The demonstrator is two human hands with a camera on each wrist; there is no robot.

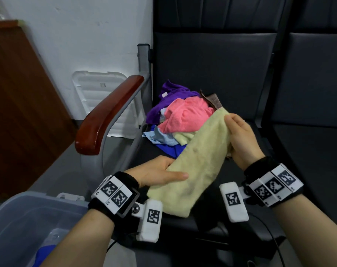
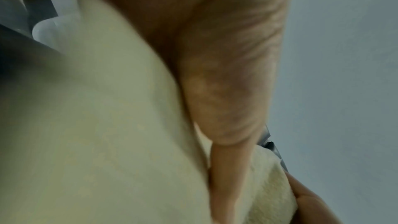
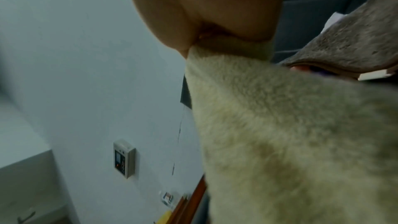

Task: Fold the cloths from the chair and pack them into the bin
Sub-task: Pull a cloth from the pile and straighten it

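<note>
One dark upholstered chair (image 1: 212,60) fills the scene, its seat and back smooth and padded, with one glossy reddish-brown wooden armrest (image 1: 106,116) on a grey metal frame. One translucent grey plastic bin (image 1: 29,214) sits at lower left beside the chair, rounded at the rim, with a scrap of blue fabric visible inside. One white ribbed plastic lid (image 1: 100,97) leans against the wall behind the armrest. On the seat lies one heap of loose cloths: one purple cloth (image 1: 173,93), one pink terry cloth (image 1: 187,114), one brown-grey cloth (image 1: 213,100), one light blue cloth (image 1: 158,136), one darker blue cloth (image 1: 170,149) and one crumpled pale yellow piece, all soft and rumpled. One pale yellow cloth (image 1: 200,160), fleecy and elongated, is held above the seat front, stretched diagonally between two hands. The right hand (image 1: 242,139) pinches its upper end, fingers curled round the fabric next to the heap. The left hand (image 1: 156,172) grips its lower portion, thumb laid across the top and fingers tucked beneath; the loose end hangs below. Each wrist carries one black band with white coded marker blocks.
</note>
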